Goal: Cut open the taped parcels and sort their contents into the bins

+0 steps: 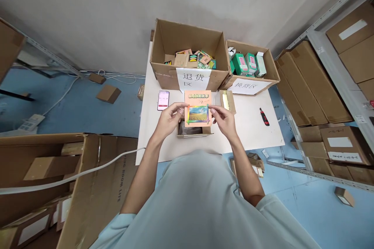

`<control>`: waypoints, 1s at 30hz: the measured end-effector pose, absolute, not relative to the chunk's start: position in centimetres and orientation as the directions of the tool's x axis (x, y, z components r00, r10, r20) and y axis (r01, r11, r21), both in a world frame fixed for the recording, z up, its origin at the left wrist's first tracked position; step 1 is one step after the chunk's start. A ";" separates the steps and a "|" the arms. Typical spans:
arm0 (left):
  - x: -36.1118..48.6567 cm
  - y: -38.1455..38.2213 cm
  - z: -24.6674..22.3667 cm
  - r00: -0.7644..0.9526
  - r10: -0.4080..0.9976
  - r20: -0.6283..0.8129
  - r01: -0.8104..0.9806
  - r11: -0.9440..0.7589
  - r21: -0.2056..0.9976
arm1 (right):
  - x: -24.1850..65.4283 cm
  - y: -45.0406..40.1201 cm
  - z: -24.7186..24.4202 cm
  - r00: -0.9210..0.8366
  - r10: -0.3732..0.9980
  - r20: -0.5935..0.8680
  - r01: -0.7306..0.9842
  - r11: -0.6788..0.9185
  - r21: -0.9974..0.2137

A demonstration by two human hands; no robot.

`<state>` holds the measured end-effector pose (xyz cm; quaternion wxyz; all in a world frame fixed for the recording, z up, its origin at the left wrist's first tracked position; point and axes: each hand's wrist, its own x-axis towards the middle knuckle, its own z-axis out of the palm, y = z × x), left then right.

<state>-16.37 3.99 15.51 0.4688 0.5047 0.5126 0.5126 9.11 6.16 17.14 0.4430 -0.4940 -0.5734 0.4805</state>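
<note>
Between my two hands is a square orange booklet (198, 115) with a wheat-field picture in a rainbow frame; its printed title appears upside down. My left hand (172, 118) pinches its left edge. On the opposite edge, my right hand (223, 120) has its thumb and fingers closed. Right below the booklet, a small opened cardboard box (194, 135) sits on the white table (248, 134), with something dark or wrapped inside that I cannot make out. Just beyond my right hand lies a brown carton flap with tape (229, 101).
A large carton (163, 76) with a handwritten sign holds several booklets and boxes. Beside it, another carton (270, 74) contains green-and-white boxes. A phone (163, 100) lies at left, a red-black utility knife (264, 117) at right. Shelves with cartons (317, 85) flank the right side.
</note>
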 end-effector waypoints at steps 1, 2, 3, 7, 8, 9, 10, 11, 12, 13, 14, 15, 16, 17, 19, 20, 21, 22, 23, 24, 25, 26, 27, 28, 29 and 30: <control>-16.4 4.0 15.5 -0.055 0.998 0.042 0.044 -0.039 0.998 | 9.3 6.1 17.2 -0.133 0.990 0.038 0.151 0.058 -0.987; -16.3 4.0 15.6 -0.058 0.997 0.046 0.050 -0.043 0.998 | 9.4 6.0 17.4 -0.146 0.988 0.044 0.160 0.067 -0.985; -16.3 4.1 15.7 -0.061 0.997 0.045 0.052 -0.042 0.998 | 9.5 6.0 17.5 -0.157 0.986 0.048 0.168 0.075 -0.983; -15.6 4.4 16.4 -0.093 0.995 0.026 0.040 -0.023 0.999 | 9.5 6.0 18.2 -0.156 0.987 0.039 0.165 0.065 -0.984; -15.4 4.5 16.6 -0.104 0.994 0.017 0.036 -0.013 0.999 | 9.3 6.1 18.4 -0.144 0.989 0.032 0.150 0.053 -0.987; -15.2 4.6 16.8 -0.115 0.993 0.005 0.031 -0.002 1.000 | 9.2 6.1 18.6 -0.132 0.991 0.021 0.137 0.039 -0.990; -14.9 4.6 16.9 -0.125 0.992 -0.008 0.024 0.011 1.000 | 9.0 6.1 18.7 -0.118 0.993 0.010 0.128 0.025 -0.991; -14.6 4.7 17.0 -0.133 0.991 -0.019 0.016 0.022 1.000 | 8.8 6.2 18.8 -0.104 0.995 -0.001 0.128 0.013 -0.992; -14.4 4.8 17.0 -0.139 0.990 -0.028 0.009 0.030 1.000 | 8.7 6.3 18.9 -0.092 0.996 -0.010 0.137 0.003 -0.991; -14.2 4.8 17.0 -0.146 0.989 -0.033 0.003 0.034 0.999 | 8.6 6.3 18.8 -0.082 0.996 -0.018 0.152 -0.005 -0.988; -14.0 4.9 16.9 -0.152 0.988 -0.036 -0.001 0.037 0.999 | 8.5 6.4 18.8 -0.073 0.997 -0.023 0.167 -0.010 -0.986; -13.9 4.9 16.8 -0.158 0.987 -0.039 -0.001 0.039 0.999 | 8.4 6.5 18.7 -0.067 0.997 -0.026 0.180 -0.013 -0.984; -13.8 5.0 16.6 -0.166 0.985 -0.042 -0.002 0.043 0.999 | 8.4 6.7 18.5 -0.064 0.998 -0.029 0.188 -0.017 -0.982; -13.8 5.0 16.4 -0.174 0.984 -0.045 -0.003 0.046 0.999 | 8.4 6.8 18.3 -0.064 0.997 -0.033 0.190 -0.021 -0.982; -13.7 4.9 15.7 -0.193 0.980 -0.052 0.003 0.054 0.999 | 8.5 6.9 17.8 -0.077 0.996 -0.045 0.183 -0.030 -0.983; -13.7 4.9 15.3 -0.202 0.978 -0.058 0.011 0.062 0.998 | 8.6 6.9 17.4 -0.088 0.995 -0.052 0.178 -0.036 -0.983; -13.6 4.7 14.8 -0.208 0.976 -0.068 0.020 0.074 0.997 | 8.7 6.9 17.1 -0.098 0.993 -0.061 0.171 -0.044 -0.984; -13.5 4.5 14.2 -0.213 0.974 -0.083 0.027 0.091 0.996 | 8.8 6.8 16.6 -0.105 0.992 -0.073 0.159 -0.055 -0.986; -13.4 4.1 13.6 -0.213 0.971 -0.105 0.027 0.114 0.993 | 9.0 6.5 16.1 -0.106 0.990 -0.089 0.145 -0.073 -0.987; -13.2 3.7 12.9 -0.209 0.968 -0.136 0.020 0.144 0.989 | 9.1 6.2 15.5 -0.104 0.988 -0.111 0.129 -0.097 -0.987; -13.1 3.2 12.2 -0.209 0.962 -0.175 0.000 0.179 0.984 | 9.2 5.7 14.8 -0.100 0.986 -0.136 0.113 -0.124 -0.986; -13.0 2.6 11.5 -0.193 0.955 -0.227 -0.022 0.227 0.974 | 9.3 5.0 14.0 -0.092 0.982 -0.166 0.102 -0.157 -0.982; -12.9 2.0 10.7 -0.195 0.937 -0.289 -0.039 0.287 0.957 | 9.3 4.3 13.0 -0.098 0.976 -0.195 0.105 -0.184 -0.977; -12.9 1.4 10.0 -0.182 0.921 -0.344 -0.053 0.340 0.939 | 9.3 3.6 12.0 -0.112 0.969 -0.221 0.112 -0.209 -0.972; -12.9 0.8 9.3 -0.169 0.908 -0.383 -0.073 0.376 0.924 | 9.3 2.8 10.8 -0.124 0.960 -0.250 0.109 -0.238 -0.965; -13.0 0.4 8.5 -0.159 0.894 -0.420 -0.091 0.410 0.908 | 9.3 2.3 9.7 -0.137 0.948 -0.286 0.106 -0.273 -0.956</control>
